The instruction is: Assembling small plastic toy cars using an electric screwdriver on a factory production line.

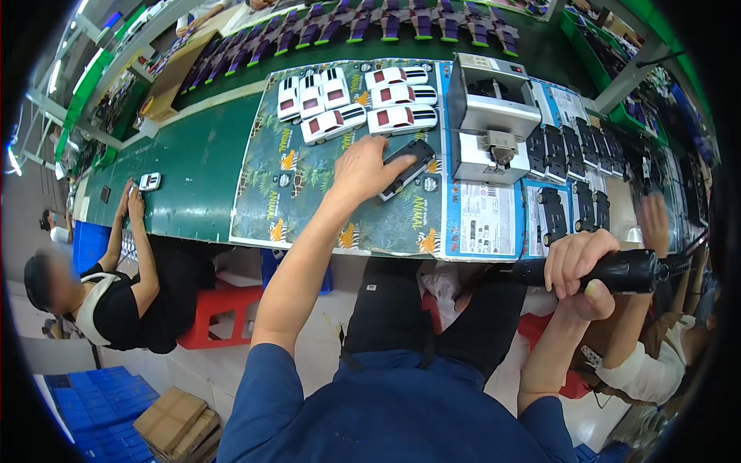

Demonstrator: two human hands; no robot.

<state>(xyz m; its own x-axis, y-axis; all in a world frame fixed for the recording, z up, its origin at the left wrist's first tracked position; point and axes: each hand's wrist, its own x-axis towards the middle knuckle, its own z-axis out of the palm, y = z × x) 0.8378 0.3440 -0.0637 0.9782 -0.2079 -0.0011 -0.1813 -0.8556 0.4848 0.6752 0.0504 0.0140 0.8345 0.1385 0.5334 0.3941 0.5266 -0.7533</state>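
My left hand (364, 168) is closed on an overturned toy car (411, 171), its black underside facing up, over the patterned cardboard sheet. The thumb lies along the car, and the other fingers bend around its far end. My right hand (579, 266) is wrapped round a black electric screwdriver (629, 272) at the table's front edge, its tip pointing left. Just beyond my left hand stand several white toy cars (401, 119) with black stripes and red windows. Several more cars (553, 216) lie black underside up at the right.
A grey-white metal machine (492, 119) stands between the car groups. Purple and green parts (359, 29) line the belt at the back. A seated person (108, 293) at left reaches toward a white car (150, 181); another person (648, 347) sits close on my right.
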